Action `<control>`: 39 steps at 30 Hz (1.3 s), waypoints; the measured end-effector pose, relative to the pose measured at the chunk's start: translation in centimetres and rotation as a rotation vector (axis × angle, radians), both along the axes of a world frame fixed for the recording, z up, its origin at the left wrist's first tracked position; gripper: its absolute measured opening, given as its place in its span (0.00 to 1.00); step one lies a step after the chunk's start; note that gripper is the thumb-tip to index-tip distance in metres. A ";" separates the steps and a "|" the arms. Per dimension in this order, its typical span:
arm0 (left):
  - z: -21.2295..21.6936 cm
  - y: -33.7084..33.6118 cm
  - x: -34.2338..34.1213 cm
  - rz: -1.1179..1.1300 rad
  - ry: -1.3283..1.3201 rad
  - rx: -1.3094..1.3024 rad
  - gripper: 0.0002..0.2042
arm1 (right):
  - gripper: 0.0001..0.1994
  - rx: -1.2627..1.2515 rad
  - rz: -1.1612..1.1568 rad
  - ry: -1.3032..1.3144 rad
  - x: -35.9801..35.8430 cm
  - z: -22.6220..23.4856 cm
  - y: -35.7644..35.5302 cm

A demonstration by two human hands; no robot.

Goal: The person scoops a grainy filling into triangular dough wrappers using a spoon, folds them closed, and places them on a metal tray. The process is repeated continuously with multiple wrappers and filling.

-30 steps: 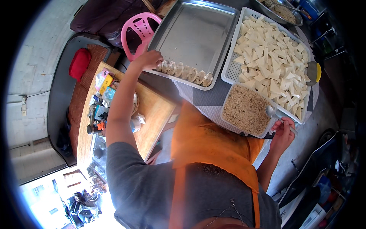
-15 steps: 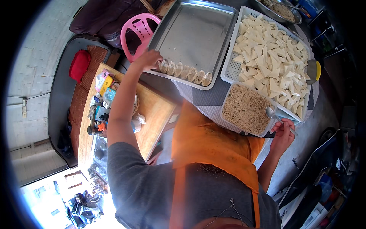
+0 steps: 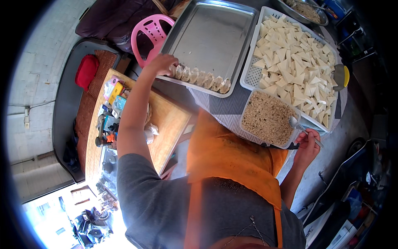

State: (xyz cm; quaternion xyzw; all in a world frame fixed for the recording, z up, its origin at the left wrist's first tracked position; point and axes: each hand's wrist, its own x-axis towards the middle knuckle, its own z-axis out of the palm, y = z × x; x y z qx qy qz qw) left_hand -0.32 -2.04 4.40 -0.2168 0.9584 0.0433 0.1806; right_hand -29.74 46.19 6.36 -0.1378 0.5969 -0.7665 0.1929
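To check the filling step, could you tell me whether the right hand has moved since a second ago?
Yes, slightly: the right hand with the spoon has risen toward the filling container.

The person is wearing a grey short-sleeved T-shirt (image 3: 153, 195) with an orange apron (image 3: 224, 157) over the front; its orange straps are running down over the shirt, and both forearms are bare.

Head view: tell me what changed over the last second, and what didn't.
Very little. The right hand rose slightly toward the tub of filling, keeping hold of the spoon, whose bowl now sits at the tub's near corner. The left hand stayed at the left end of the row of filled pieces on the metal tray. The basket of white triangles did not move.
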 end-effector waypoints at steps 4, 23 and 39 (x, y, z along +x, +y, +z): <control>-0.3 -1.5 1.4 -0.017 0.151 0.079 0.26 | 0.07 -0.002 0.010 0.005 -0.1 0.0 0.0; 0.5 0.7 0.6 -0.173 0.096 -0.178 0.21 | 0.08 0.008 -0.006 0.012 0.0 0.3 0.1; 0.1 -1.2 1.0 0.254 0.695 0.230 0.19 | 0.08 0.036 -0.023 0.003 -0.1 0.1 0.2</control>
